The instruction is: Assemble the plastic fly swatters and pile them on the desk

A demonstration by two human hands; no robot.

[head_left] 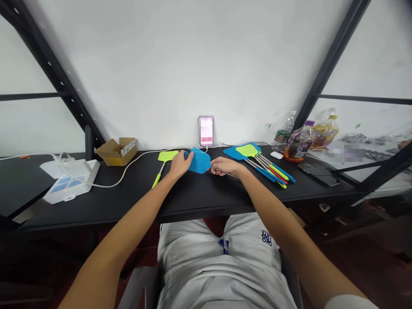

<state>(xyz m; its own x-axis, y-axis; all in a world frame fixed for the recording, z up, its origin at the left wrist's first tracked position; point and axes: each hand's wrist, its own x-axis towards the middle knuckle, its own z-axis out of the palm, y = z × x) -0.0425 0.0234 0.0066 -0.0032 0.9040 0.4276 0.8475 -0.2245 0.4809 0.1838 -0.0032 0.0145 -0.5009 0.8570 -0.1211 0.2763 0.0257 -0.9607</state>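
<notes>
A blue fly swatter (199, 161) is held between my two hands above the black desk. My left hand (181, 164) is closed on the left edge of its perforated head. The fingers of my right hand (224, 166) pinch the thin metal rod close to the head. Part of the rod extends right, behind my right wrist. A lime-green fly swatter (168, 156) lies just left of my left hand, its handle toward me. To the right is a fanned pile of fly swatters (247, 150) with blue, lime and red handles.
A phone (206, 130) leans on the wall behind my hands. An open cardboard box (117, 152) and a white power strip (71, 181) with cables are at left. Drink bottles (298, 141), a small white case (276, 155) and a dark phone (318, 174) are at right.
</notes>
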